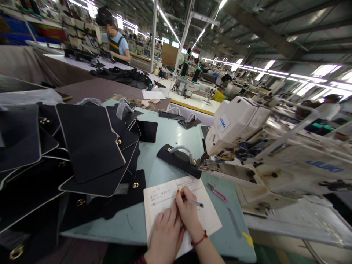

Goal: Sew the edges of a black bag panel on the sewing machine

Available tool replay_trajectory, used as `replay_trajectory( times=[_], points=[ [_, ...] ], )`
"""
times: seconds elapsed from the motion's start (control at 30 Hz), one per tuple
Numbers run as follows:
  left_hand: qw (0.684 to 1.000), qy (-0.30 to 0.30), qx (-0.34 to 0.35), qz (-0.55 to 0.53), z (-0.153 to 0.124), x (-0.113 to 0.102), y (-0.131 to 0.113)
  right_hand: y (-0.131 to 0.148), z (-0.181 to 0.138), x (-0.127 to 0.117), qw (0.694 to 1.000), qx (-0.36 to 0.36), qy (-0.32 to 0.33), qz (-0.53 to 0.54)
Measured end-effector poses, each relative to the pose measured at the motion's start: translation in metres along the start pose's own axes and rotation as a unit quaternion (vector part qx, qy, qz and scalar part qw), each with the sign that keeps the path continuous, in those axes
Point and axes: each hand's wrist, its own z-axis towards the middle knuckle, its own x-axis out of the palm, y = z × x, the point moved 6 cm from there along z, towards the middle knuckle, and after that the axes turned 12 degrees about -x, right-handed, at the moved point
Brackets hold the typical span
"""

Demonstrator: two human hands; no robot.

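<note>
A notebook (210,218) with handwritten lines lies on the pale blue-green tabletop (129,229). My right hand (189,214), a red cord around its wrist, is closed on a dark pen (196,202) over the page. Flat on the lower left of the same page rests my left hand (165,234), holding nothing, its fingers touching or very near the right hand. Just beyond the notebook is a black bag piece (176,161) with a plastic-wrapped handle. Pink-handled thread snips (218,193) lie right of the notebook, with a grey flat strip (234,223) nearer me.
Black bag panels (90,143) with light edges and gold fittings pile up on the left. A white JUKI sewing machine (236,124) stands close on the right. More handled pieces (189,121) lie farther back. Across another table, a person (118,46) works beside black material.
</note>
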Motion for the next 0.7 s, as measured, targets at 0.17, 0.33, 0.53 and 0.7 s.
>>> replay_trajectory(
  times=[0.17,0.33,0.53,0.7],
  points=[
    [1.0,0.007,-0.003,-0.004,-0.0003,0.0028,0.001,0.0022,0.0008,0.0006,1.0,-0.013,0.013,-0.023],
    [1.0,0.0,-0.003,-0.005,-0.0004,0.0038,0.0015,0.0019,0.0006,0.0001,0.999,-0.014,0.015,-0.026],
    [1.0,0.011,-0.004,0.0,-0.0012,0.004,0.0012,-0.0008,-0.0005,-0.0005,1.0,0.005,0.006,-0.014],
    [0.999,0.029,-0.012,-0.009,-0.0001,0.0029,0.0012,0.0012,0.0002,0.0,1.0,-0.011,0.012,-0.01]
  ],
)
